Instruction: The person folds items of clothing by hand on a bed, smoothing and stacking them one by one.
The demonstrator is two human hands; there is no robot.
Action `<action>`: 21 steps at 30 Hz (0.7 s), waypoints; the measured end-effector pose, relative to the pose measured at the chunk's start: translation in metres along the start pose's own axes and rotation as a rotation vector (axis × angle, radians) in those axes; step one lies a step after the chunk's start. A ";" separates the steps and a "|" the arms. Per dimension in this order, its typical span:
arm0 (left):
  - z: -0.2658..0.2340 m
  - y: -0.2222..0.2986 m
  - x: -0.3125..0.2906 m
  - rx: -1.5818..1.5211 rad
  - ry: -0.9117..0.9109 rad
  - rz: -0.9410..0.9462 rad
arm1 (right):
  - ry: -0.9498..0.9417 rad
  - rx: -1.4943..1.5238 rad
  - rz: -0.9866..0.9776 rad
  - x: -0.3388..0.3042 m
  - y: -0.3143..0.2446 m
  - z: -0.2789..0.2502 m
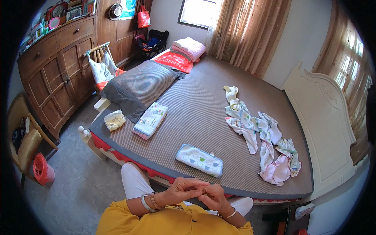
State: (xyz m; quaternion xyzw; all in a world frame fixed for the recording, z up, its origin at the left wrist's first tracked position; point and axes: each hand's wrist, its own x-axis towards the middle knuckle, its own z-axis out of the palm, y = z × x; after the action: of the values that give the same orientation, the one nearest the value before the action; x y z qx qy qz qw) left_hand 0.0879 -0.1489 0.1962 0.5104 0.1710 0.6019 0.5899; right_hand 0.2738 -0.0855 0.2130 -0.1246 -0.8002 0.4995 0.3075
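My left hand and my right hand meet over my lap at the bed's near edge. Their fingers are bent and pressed together at the tips; whatever lies between them, if anything, is too small to make out. Just beyond, on the bed, lies a folded white cloth with blue edging and a leaf print. To its right, small baby clothes are strewn in a loose heap, with a pink garment nearest me. A folded stack of printed cloths rests at the left beside a yellowish-white soft packet.
A striped mat covers the bed. A grey pillow lies at the left, with folded quilts farther back. The white headboard-like panel bounds the right. Left stand a wooden cabinet, a chair and a red-lined bin.
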 end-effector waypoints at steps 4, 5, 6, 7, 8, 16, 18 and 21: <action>0.003 0.000 -0.001 -0.027 -0.011 0.002 | -0.001 0.030 -0.025 -0.002 0.000 0.000; 0.004 0.000 -0.001 -0.045 -0.012 -0.007 | -0.003 0.028 -0.019 -0.003 0.000 0.000; 0.004 0.000 -0.001 -0.078 -0.018 -0.008 | -0.004 0.034 -0.020 -0.003 0.000 -0.001; 0.004 0.000 -0.001 -0.074 -0.014 -0.026 | -0.004 0.040 -0.021 -0.004 0.000 -0.001; 0.004 0.000 -0.002 -0.085 -0.015 -0.035 | -0.005 0.046 -0.017 -0.004 0.001 -0.001; 0.004 -0.008 -0.006 -0.166 0.006 -0.116 | 0.004 0.006 -0.089 -0.006 0.005 -0.001; 0.001 -0.011 -0.007 -0.256 0.006 -0.125 | 0.015 -0.055 -0.084 -0.006 0.003 0.000; 0.001 -0.015 -0.008 -0.192 0.024 -0.104 | 0.035 -0.074 -0.084 -0.005 0.000 0.001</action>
State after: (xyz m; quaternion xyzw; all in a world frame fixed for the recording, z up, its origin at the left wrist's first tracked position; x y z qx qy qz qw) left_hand 0.0953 -0.1528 0.1815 0.4348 0.1460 0.5900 0.6645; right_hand 0.2771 -0.0885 0.2108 -0.1110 -0.8173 0.4539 0.3370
